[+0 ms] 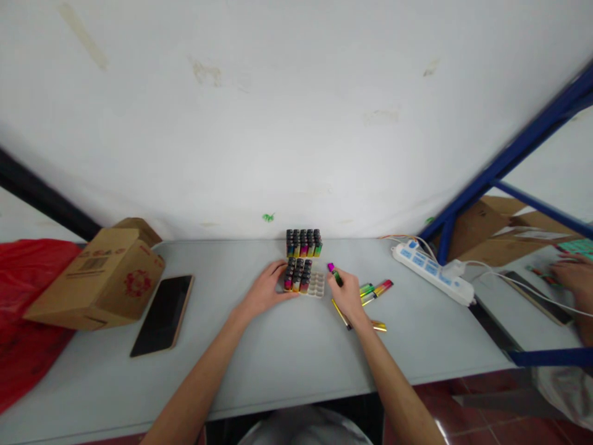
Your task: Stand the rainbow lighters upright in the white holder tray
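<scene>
Several lighters (299, 275) stand upright in the left part of a pale tray (317, 285), whose right-hand slots are bare. My left hand (270, 289) is curved round the tray's left side, thumb and fingers apart, touching it. In my right hand (345, 290), just right of the tray, is a green and magenta lighter (331, 267), tilted, pinched in the fingers. Behind the tray a full block of lighters (304, 243) stands near the wall. More loose lighters (383, 288) lie around and partly under my right hand.
A power strip (433, 272) with cables sits at the right. To the left are a dark tablet (163, 315), a cardboard box (99, 278) and a red bag (32, 309). Beyond the blue frame (509, 151), another person's hand (574, 272) shows at the far right.
</scene>
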`<state>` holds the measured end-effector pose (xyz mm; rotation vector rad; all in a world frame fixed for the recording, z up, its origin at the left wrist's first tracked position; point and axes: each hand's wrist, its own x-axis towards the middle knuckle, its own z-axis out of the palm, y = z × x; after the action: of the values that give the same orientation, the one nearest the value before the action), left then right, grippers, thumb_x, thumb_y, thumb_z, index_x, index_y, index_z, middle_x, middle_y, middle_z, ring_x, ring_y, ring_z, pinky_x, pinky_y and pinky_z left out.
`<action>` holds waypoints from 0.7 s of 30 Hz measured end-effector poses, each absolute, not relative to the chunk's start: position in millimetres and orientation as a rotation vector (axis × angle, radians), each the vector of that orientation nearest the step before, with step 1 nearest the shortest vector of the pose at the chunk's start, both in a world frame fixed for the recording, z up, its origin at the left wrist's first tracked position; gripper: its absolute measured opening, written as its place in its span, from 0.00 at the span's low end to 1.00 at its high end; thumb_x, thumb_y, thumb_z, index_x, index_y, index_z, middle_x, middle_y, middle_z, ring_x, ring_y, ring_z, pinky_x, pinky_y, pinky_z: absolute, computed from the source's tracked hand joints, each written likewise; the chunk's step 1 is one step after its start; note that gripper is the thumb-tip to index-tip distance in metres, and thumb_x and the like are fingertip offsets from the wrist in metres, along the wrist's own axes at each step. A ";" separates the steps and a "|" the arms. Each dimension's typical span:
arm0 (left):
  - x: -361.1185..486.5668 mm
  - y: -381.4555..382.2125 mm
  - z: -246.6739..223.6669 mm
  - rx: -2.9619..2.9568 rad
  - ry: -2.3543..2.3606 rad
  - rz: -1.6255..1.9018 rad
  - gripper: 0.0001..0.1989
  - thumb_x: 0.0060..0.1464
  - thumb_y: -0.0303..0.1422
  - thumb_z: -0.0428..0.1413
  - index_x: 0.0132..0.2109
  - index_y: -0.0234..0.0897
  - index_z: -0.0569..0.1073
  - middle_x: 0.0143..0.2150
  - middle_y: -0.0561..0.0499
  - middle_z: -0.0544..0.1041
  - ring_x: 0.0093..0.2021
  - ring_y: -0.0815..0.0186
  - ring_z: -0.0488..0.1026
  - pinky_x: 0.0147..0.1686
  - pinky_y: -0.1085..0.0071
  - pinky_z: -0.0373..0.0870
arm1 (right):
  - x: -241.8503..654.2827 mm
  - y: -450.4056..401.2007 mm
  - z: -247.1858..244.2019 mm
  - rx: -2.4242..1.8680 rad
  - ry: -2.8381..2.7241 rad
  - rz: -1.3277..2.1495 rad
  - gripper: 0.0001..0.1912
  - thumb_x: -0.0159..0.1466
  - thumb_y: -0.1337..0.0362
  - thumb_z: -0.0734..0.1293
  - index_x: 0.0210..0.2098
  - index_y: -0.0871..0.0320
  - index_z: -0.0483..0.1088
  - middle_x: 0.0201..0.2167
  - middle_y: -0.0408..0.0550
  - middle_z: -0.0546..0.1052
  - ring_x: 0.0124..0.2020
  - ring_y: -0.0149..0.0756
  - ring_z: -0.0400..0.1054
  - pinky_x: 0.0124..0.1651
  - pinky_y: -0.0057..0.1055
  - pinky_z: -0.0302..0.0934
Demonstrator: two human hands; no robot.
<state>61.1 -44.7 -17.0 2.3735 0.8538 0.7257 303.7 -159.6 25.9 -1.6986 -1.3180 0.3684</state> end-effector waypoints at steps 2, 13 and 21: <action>61.0 -44.7 -17.2 2.370 0.855 0.729 0.39 0.55 0.53 0.71 0.66 0.40 0.73 0.69 0.40 0.73 0.70 0.47 0.71 0.72 0.50 0.68 | 302.7 -160.3 28.3 -1.700 -1.327 0.359 0.23 0.67 0.45 0.60 0.24 0.53 0.62 0.19 0.38 0.60 0.24 0.32 0.53 0.30 0.31 0.48; 61.0 -46.3 -11.8 2.345 0.851 0.716 0.38 0.55 0.52 0.71 0.66 0.39 0.73 0.69 0.39 0.73 0.70 0.46 0.71 0.73 0.48 0.67 | 300.8 -163.2 32.2 -1.645 -1.383 0.392 0.21 0.66 0.48 0.60 0.22 0.51 0.57 0.18 0.38 0.58 0.22 0.31 0.53 0.29 0.30 0.47; 61.1 -45.3 -13.0 2.337 0.852 0.721 0.38 0.55 0.51 0.71 0.66 0.39 0.74 0.69 0.39 0.73 0.69 0.46 0.71 0.72 0.47 0.67 | 299.7 -161.1 28.3 -1.623 -1.443 0.458 0.20 0.72 0.46 0.62 0.31 0.52 0.65 0.22 0.38 0.66 0.25 0.34 0.59 0.33 0.31 0.53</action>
<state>61.1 -45.3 -13.0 2.3370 0.8522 0.7210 299.7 -161.1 28.3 -1.6226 -1.4433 0.4583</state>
